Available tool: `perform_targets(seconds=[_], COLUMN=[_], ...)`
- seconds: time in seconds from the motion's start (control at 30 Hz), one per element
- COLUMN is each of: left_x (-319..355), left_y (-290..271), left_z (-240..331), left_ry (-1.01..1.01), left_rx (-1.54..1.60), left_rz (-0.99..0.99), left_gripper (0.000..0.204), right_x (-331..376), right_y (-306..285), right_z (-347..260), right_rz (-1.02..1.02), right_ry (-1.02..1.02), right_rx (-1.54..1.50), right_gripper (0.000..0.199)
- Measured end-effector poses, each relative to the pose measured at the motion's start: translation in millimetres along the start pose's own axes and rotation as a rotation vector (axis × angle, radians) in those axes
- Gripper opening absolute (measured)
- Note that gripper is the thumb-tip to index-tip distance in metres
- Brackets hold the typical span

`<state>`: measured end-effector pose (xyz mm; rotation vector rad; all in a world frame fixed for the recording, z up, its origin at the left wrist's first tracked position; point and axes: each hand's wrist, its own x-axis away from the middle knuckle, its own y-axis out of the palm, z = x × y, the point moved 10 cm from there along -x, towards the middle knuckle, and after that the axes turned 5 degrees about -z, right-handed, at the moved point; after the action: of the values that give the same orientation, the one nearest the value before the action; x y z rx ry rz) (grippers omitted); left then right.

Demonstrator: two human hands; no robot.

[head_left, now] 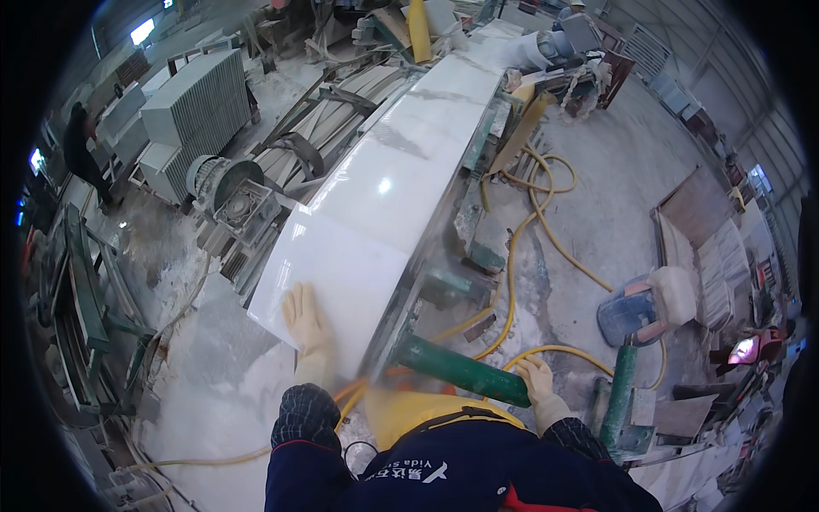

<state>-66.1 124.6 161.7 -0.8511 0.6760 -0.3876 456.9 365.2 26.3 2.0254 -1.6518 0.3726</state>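
A long, polished white stone slab (pixel 375 200) runs away from me on a machine bed. My left hand (pixel 305 324), in a pale rubber glove, lies flat on the slab's near end with its fingers stretched out. My right hand (pixel 536 380), gloved alike, is at the end of a green roller (pixel 465 371). Its fingers look loosely extended, with no object visible in them; whether they touch the roller is hard to see. A yellow hose (pixel 567 348) passes just beyond the right fingertips. A yellow apron (pixel 409 410) covers my front.
A dusty motor (pixel 226 183) stands left of the slab, before stacked grey slabs (pixel 200 102). Green metal frames (pixel 81 290) line the far left. Yellow hose loops cross the floor at right, near a blue-grey seat (pixel 627 316). Another person (pixel 81 154) stands at far left.
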Motion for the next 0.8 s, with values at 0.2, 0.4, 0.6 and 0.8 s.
perform_targets(seconds=[0.2, 0.4, 0.6, 0.8], left_x=[5.0, 7.6, 10.6, 12.8], left_y=[0.3, -1.4, -4.8, -13.4], left_z=[-9.6, -11.9, -14.2, -12.4], left_ry=[-0.014, -0.025, -0.024, -0.040], left_rx=[0.009, 0.038, 0.058, 0.135], left_rz=[0.047, 0.063, 0.067, 0.113], left_gripper=[0.046, 0.047, 0.047, 0.042], right_x=[-7.1, 35.4, 26.8, -6.6], right_y=[102.4, 305.8, 397.2, 414.0], right_z=[-16.3, -43.9, -5.1, 24.6], right_rz=[-0.282, -0.753, -0.792, -0.764], right_ry=[0.105, 0.161, 0.348, 0.328], right_rx=[0.120, 0.130, -0.099, -0.100], right_gripper=[0.048, 0.057, 0.049, 0.046])
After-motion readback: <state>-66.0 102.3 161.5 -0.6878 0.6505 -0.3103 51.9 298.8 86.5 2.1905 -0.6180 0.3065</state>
